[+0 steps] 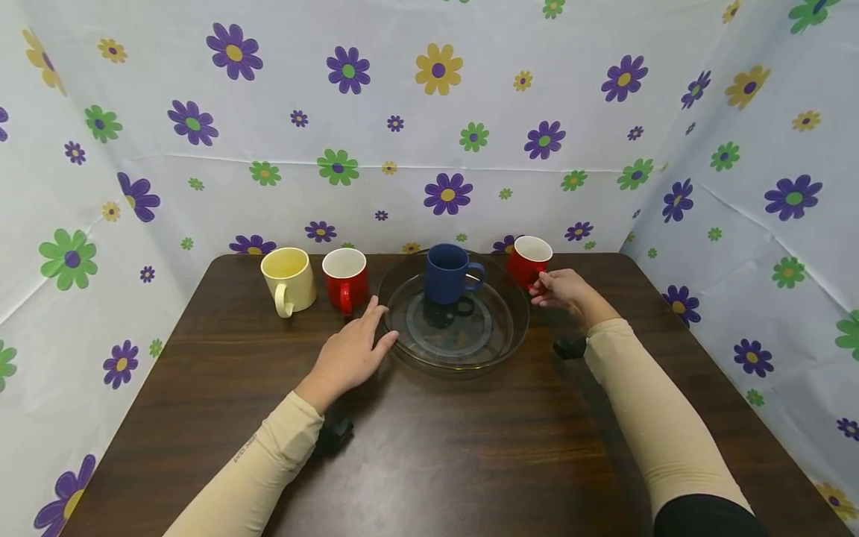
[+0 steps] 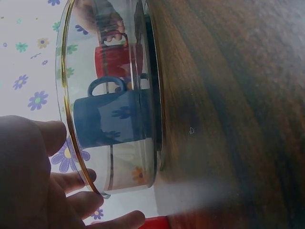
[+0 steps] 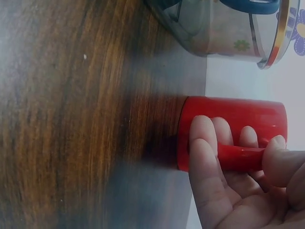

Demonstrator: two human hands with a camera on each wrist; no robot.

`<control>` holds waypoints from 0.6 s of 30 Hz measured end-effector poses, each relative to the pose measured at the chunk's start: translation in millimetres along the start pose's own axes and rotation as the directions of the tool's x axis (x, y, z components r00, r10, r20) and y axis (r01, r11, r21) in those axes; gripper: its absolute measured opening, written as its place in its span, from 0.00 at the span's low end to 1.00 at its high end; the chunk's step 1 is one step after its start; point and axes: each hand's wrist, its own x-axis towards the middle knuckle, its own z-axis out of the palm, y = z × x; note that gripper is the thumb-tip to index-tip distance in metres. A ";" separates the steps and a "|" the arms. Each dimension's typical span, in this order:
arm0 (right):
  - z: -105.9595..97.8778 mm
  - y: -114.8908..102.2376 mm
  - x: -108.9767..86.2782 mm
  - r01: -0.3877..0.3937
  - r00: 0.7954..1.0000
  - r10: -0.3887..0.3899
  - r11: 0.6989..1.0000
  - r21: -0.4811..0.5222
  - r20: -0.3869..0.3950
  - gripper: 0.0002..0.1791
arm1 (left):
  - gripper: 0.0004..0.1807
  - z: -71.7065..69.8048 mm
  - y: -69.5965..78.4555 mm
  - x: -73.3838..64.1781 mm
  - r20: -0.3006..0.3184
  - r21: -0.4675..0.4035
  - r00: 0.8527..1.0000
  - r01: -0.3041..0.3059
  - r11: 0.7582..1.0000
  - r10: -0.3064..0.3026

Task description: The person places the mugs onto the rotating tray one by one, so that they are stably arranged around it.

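A clear glass bowl (image 1: 463,366) with a gold-toned rim sits on the dark wooden table. Inside it a blue mug (image 1: 443,277) stands upright, handle to the right. My left hand (image 1: 349,356) is at the bowl's left side, thumb and fingers spread at the rim; in the left wrist view the fingertips (image 2: 88,176) meet or nearly meet the glass. To the right of the bowl, my right hand (image 1: 565,291) grips the handle of a red mug (image 1: 525,262) with a white inside. The right wrist view has the fingers curled around that handle, and the red mug (image 3: 238,114) upright on the table.
Left of the bowl stand a second red mug (image 1: 349,285) and a pale yellow mug (image 1: 295,287), handles towards me. A flowered white sheet (image 1: 403,97) hangs behind the table and along both sides. The wooden tabletop (image 1: 470,455) stretches in front of the bowl.
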 end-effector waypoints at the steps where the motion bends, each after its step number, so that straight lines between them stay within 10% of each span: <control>1: -0.2 0.1 0.7 0.001 1.000 -0.001 1.000 -0.002 -0.002 0.24 | 0.36 -0.1 -0.2 -0.1 -0.004 -0.002 1.000 -0.001 1.000 0.001; 18: 0.8 -0.3 5.9 0.004 1.000 -0.005 0.999 -0.033 -0.022 0.21 | 0.36 0.7 -2.3 2.3 -0.005 0.019 1.000 -0.008 1.000 0.009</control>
